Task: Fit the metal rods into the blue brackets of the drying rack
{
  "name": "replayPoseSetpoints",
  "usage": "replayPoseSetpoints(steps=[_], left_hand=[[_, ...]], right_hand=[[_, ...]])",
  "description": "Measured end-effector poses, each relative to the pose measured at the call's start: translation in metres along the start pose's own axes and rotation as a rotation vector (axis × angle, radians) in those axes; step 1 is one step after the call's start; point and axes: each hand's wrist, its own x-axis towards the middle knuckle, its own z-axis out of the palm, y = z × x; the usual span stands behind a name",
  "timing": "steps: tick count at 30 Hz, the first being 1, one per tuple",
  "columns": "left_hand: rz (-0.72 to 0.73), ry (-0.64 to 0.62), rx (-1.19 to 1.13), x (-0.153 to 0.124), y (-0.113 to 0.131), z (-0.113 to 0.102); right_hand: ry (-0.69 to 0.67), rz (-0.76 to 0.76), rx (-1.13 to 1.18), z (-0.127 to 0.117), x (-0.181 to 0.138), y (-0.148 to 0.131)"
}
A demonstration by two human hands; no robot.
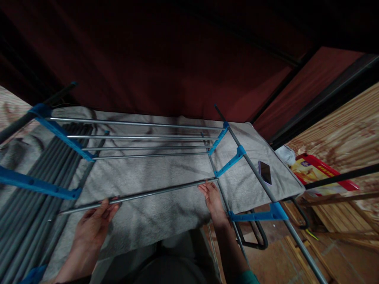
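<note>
Both hands are on one loose rod [148, 194], which I see lying slantwise over the grey towel [154, 173]. I have my left hand [94, 223] pinching it near its left end, fingers curled over the metal. My right hand [211, 199] rests flat, fingers spread along the rod's right end, just beside a blue bracket [231, 161] of the rack [139, 136]. More rods [32, 197] lie bundled at left. A phone [265, 172] sits on the towel's right side.
</note>
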Motion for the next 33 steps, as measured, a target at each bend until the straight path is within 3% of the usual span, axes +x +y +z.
replayPoseSetpoints(steps=[19, 25, 33], left_hand=[[-0.01, 0.001, 0.027, 0.004, -0.001, -0.003], [-0.024, -0.07, 0.019, 0.007, 0.0, -0.007], [-0.011, -0.023, 0.019, 0.001, 0.001, -0.003]], right_hand=[[-0.009, 0.037, 0.007, 0.011, 0.009, 0.001], [-0.019, 0.025, 0.02, 0.01, 0.01, 0.001], [0.012, 0.027, 0.018, 0.015, 0.011, 0.004]])
